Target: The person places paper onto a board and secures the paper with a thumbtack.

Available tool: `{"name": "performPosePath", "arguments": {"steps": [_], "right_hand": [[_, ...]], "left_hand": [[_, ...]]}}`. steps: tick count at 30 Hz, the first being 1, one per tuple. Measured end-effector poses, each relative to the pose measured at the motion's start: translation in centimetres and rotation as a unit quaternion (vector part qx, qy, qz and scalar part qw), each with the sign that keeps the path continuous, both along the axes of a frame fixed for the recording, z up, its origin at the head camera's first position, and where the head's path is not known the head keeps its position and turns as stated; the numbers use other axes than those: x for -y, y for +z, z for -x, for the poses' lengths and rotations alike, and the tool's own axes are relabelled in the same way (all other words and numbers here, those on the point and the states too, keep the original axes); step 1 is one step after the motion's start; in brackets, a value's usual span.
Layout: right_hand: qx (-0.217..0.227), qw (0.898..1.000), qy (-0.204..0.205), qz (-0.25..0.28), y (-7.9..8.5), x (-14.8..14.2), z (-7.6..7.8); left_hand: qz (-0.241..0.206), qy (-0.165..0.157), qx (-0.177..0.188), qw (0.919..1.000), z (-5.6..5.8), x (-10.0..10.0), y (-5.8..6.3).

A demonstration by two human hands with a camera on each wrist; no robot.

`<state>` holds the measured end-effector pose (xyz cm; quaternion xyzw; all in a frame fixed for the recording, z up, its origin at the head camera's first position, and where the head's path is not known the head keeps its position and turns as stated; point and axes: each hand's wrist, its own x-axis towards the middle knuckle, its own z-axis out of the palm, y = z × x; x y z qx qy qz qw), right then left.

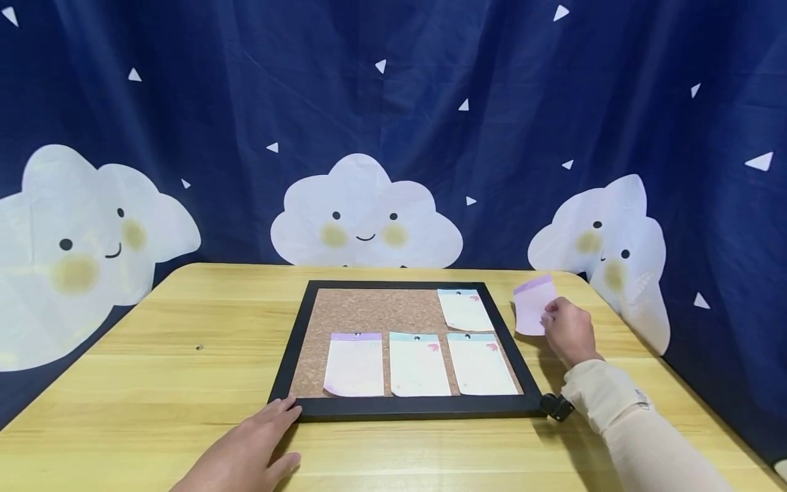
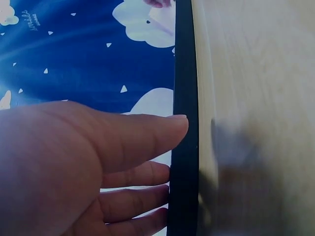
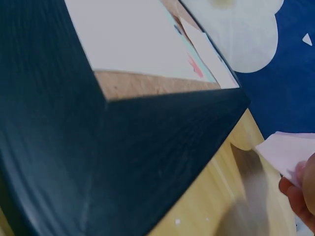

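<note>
A black-framed cork board point(image 1: 375, 307) lies on the table with several paper notes pinned to it. Its front left corner is touched by my left hand point(image 1: 249, 444), fingers extended; the left wrist view has the fingertips at the black frame edge point(image 2: 184, 88). To the right of the board, my right hand point(image 1: 568, 331) pinches a pale purple note sheet point(image 1: 533, 305) by its right side. In the right wrist view that sheet point(image 3: 288, 150) shows between thumb and fingers. A purple-topped note point(image 1: 354, 369) and a blue-topped note point(image 1: 419, 369) hang side by side on the cork.
One more blue-topped note point(image 1: 464, 311) is pinned at the board's top right, above another point(image 1: 482, 365). A tiny dark object point(image 1: 199, 348) lies on the wooden table point(image 1: 154, 396) at left. Behind stands a blue curtain point(image 1: 240, 89) with clouds.
</note>
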<state>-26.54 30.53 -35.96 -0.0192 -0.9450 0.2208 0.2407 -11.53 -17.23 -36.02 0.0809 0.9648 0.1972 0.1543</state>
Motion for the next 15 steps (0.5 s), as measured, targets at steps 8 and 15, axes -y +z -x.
{"name": "performPosePath", "arguments": {"steps": [8, 15], "right_hand": [[0.010, 0.998, 0.006, 0.069, 0.5, 1.4, 0.5], [0.036, 0.993, 0.013, 0.110, 0.9, 3.3, 0.7]], "left_hand": [[0.000, -0.002, -0.011, 0.9999, -0.2, 0.0, 0.0], [0.003, 0.000, -0.010, 0.9999, -0.2, -0.1, 0.0]]}}
